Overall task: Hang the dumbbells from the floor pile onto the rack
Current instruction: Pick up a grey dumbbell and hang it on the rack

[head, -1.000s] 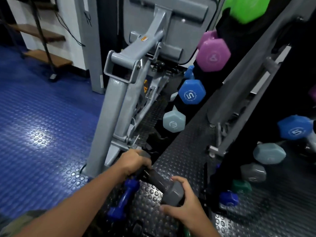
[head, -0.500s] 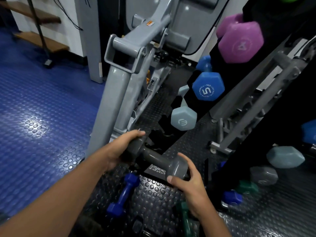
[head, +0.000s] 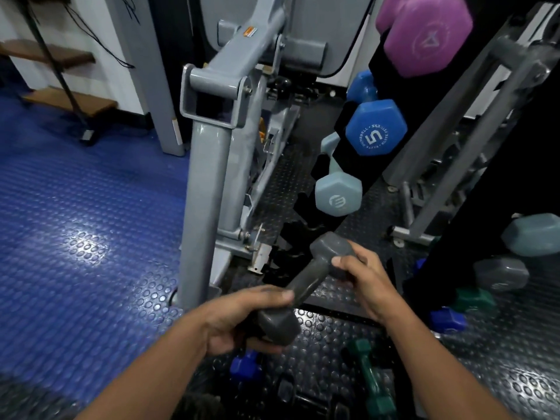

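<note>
While both hands hold it off the floor, the grey dumbbell (head: 306, 280) slants toward the black rack (head: 368, 177): left hand (head: 239, 322) curled round the near head, right hand (head: 368, 277) pinching the far head. Below lie a green dumbbell (head: 371, 375) and a blue dumbbell (head: 245, 365).

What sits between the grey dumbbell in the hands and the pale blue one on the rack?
Head view: only empty black rack hooks separate the grey dumbbell from the pale blue dumbbell.
</note>
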